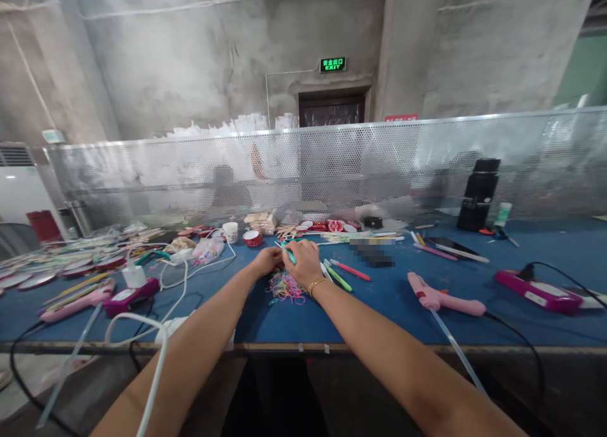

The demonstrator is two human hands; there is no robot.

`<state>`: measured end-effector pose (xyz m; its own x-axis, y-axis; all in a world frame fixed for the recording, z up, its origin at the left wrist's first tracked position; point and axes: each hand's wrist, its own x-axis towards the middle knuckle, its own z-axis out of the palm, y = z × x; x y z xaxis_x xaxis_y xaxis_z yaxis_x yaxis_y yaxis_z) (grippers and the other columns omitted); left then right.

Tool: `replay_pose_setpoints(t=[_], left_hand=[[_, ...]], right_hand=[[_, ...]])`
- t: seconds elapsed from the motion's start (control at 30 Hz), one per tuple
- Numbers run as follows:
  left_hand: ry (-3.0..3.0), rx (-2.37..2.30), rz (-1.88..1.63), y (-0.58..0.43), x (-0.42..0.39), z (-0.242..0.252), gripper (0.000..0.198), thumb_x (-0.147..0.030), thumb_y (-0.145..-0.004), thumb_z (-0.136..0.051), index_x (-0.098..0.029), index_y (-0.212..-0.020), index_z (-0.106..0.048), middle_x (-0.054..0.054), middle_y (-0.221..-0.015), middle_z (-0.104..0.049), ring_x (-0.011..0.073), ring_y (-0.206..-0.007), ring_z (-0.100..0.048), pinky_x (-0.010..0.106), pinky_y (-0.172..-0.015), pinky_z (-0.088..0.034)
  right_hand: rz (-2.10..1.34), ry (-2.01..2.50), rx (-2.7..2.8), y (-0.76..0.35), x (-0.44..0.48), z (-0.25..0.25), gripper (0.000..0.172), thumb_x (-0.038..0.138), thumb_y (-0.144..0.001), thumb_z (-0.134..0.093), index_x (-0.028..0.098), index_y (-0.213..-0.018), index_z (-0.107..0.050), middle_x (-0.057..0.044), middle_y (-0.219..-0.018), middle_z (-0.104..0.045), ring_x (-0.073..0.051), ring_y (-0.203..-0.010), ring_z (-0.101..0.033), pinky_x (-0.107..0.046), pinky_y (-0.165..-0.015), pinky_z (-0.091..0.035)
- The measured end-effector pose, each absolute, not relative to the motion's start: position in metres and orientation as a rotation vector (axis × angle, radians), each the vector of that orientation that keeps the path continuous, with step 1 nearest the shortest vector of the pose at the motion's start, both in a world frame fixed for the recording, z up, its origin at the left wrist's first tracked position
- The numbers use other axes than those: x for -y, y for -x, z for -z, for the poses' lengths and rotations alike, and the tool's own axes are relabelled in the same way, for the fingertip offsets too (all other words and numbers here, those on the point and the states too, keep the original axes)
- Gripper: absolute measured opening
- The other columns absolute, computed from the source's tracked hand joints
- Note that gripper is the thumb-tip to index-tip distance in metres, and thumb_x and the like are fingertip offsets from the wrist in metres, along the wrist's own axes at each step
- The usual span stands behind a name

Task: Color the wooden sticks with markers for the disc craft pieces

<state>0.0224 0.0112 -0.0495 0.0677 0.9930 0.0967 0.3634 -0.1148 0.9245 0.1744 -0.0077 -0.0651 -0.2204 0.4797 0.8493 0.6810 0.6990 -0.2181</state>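
Observation:
My right hand, a gold bracelet at its wrist, is closed around a slim teal-handled tool. The tool points up and to the left, and its exact kind is too small to make out. Close beside it, almost touching, is my left hand with its fingers curled in; whatever they pinch is hidden. Below both hands lies a loose pile of small coloured rubber bands on the blue table. Just right of my right hand are a green pen and a pink pen.
Pink glue guns lie at right and left, with trailing cords. A white cable loops beside my left forearm. A black bottle and purple power strip stand at right. A perforated metal screen borders the back.

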Motion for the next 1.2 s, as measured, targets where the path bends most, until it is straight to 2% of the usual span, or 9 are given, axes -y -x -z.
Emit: replay_pose_setpoints(t=[0.37, 1.0, 1.2], left_hand=[[-1.614, -1.381, -1.025, -0.0223, -0.0083, 0.0474, 0.027, -0.037, -0.069, -0.073, -0.015, -0.072, -0.059, -0.001, -0.058, -0.061, 0.0092, -0.053, -0.059, 0.017, -0.048, -0.041], [-1.599, -1.382, -1.046, -0.0228, -0.0083, 0.0476, 0.026, -0.036, -0.069, -0.074, -0.014, -0.072, -0.059, -0.001, -0.055, -0.059, 0.0093, -0.051, -0.058, 0.018, -0.049, -0.042], [-1.618, -1.370, -1.029, -0.0223, -0.0069, 0.0467, 0.028, -0.038, -0.069, -0.073, -0.015, -0.071, -0.058, -0.001, -0.058, -0.060, 0.0095, -0.053, -0.059, 0.017, -0.048, -0.041]], right_hand=[[0.268, 1.015, 1.818, -0.1772, 0.0086, 0.0643, 0.018, 0.035, -0.092, -0.046, 0.022, -0.095, -0.058, -0.004, -0.086, -0.063, -0.020, -0.092, -0.049, -0.034, -0.089, -0.024], [0.242, 0.930, 1.876, -0.1756, 0.0095, 0.0638, 0.017, 0.034, -0.093, -0.046, 0.023, -0.097, -0.058, -0.003, -0.087, -0.064, -0.019, -0.095, -0.049, -0.033, -0.089, -0.024], [0.264, 1.025, 1.837, -0.1775, 0.0091, 0.0636, 0.020, 0.035, -0.093, -0.044, 0.022, -0.096, -0.058, -0.004, -0.087, -0.063, -0.020, -0.093, -0.049, -0.034, -0.089, -0.025]])
